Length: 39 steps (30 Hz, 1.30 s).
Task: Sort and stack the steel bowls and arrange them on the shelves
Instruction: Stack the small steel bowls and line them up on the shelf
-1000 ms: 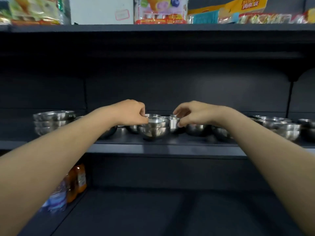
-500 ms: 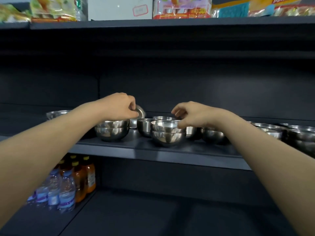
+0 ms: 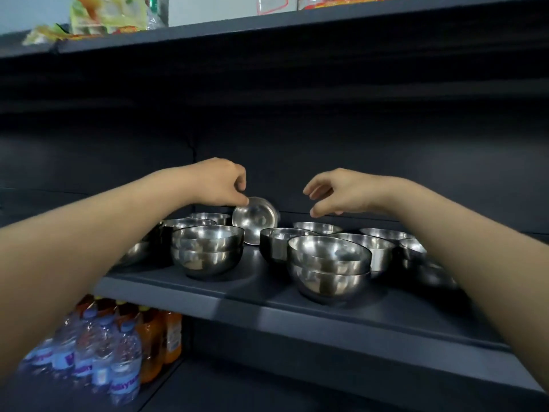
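Steel and tipped on edge with its hollow facing you, the tilted bowl (image 3: 255, 223) is at the back of the dark shelf (image 3: 267, 295), its upper rim pinched between the thumb and fingertips of your left hand (image 3: 221, 182). Your right hand (image 3: 341, 191) hovers to the right of that bowl, fingers loosely curled, holding nothing. Just in front of the tilted bowl to its left stands the left stack (image 3: 208, 251) of two bowls. Forward and to its right is the right stack (image 3: 329, 269), with single bowls (image 3: 315, 227) behind it. Bottles (image 3: 104, 352) stand well below and left of the tilted bowl, and packets (image 3: 107, 13) lie high above it.
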Motion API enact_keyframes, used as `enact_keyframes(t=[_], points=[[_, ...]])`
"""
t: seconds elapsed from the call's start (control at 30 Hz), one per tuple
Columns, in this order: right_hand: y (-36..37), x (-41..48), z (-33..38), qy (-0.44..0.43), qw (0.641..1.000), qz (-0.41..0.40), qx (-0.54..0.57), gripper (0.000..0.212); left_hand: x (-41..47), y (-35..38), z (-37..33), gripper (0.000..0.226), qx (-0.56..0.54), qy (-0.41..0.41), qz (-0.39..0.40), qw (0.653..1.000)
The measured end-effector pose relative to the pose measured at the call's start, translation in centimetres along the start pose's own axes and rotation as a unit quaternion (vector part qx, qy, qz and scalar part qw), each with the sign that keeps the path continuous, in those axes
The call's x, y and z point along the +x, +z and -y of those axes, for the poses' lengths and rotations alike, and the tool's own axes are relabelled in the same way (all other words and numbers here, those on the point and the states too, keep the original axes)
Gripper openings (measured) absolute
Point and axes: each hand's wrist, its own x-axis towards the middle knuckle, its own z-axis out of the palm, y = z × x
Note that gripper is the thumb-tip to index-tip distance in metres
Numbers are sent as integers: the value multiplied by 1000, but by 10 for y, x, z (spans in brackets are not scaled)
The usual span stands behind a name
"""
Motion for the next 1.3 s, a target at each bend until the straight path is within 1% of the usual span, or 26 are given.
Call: enact_keyframes(t=[0.23, 0.43, 0.53, 0.7, 0.83, 0.93, 1.0, 1.13, 1.3], points=[[11, 59, -1, 15, 999, -10, -29, 44, 38, 19, 53, 36, 37, 22, 20, 999], [25, 114, 9, 45, 996, 10, -74, 51, 83, 32, 95, 38, 75, 67, 67, 993], [34, 141, 8, 58, 993, 7, -104, 53, 107, 34, 108, 38, 80, 98, 70, 990], [47, 174, -1, 85, 987, 15, -137, 57, 149, 37, 132, 37, 94, 115, 88, 985], [56, 193, -13, 78, 984, 25, -159, 58, 166, 50, 139, 41, 101, 139, 101, 980], [58, 208, -21, 58, 980, 12, -189, 58, 175, 63, 137, 45, 67, 166, 97, 979], [60, 217, -25, 63, 977, 1, -202, 61, 181, 73, 135, 47, 53, 179, 90, 978], [72, 229, -34, 75, 972, 10, -224, 66, 192, 94, 133, 49, 39, 181, 120, 975], [75, 233, -46, 85, 973, 31, -211, 64, 202, 113, 127, 51, 35, 167, 142, 975]])
